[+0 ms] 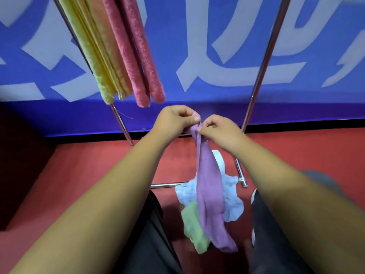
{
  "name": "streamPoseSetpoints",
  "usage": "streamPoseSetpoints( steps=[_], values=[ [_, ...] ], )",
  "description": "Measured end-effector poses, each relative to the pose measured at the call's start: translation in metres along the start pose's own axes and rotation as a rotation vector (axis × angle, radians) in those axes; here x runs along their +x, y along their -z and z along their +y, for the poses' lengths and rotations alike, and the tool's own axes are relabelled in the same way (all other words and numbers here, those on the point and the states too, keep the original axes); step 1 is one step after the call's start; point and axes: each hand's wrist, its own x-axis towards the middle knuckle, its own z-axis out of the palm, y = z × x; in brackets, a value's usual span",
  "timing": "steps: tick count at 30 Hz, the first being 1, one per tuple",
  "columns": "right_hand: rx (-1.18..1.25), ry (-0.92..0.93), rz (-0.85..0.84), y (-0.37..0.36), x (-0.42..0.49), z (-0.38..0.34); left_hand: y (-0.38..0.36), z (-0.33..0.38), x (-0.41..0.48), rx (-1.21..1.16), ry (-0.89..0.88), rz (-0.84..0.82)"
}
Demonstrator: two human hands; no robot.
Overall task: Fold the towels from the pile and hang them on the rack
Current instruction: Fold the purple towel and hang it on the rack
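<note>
Above the pile [233, 202] on the red floor [98, 175], the left hand [173, 119] and the right hand [219, 129] are pinching the top of the purple towel [207, 184], each grip holding it as it is hanging down.

The person wears black trousers [150, 238] and white-soled shoes [253, 195], forearms [110, 190] bare

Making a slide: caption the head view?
The left hand and right hand pinch a purple towel over the floor pile.
</note>
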Motion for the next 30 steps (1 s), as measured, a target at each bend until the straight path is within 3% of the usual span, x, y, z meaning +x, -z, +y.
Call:
streamPoseSetpoints(
  steps=[10, 18, 22, 30],
  values=[
    [0.169, -0.003, 0.002, -0.011, 0.015, 0.001, -0.001, -0.022, 0.012, 0.089, 0.047, 0.048],
    [-0.006, 0.131, 0.026, -0.004, 0.036, 0.015, -0.003, -0.025, 0.029, 0.013, 0.091, -0.068],
    [0.062, 0.094, 0.005, -0.002, 0.042, 0.020, -0.006, -0.028, 0.034, 0.014, 0.092, -0.118],
    [-0.090, -0.007, 0.041, 0.002, 0.046, 0.013, -0.009, -0.029, 0.033, 0.036, 0.109, -0.228]
  ],
)
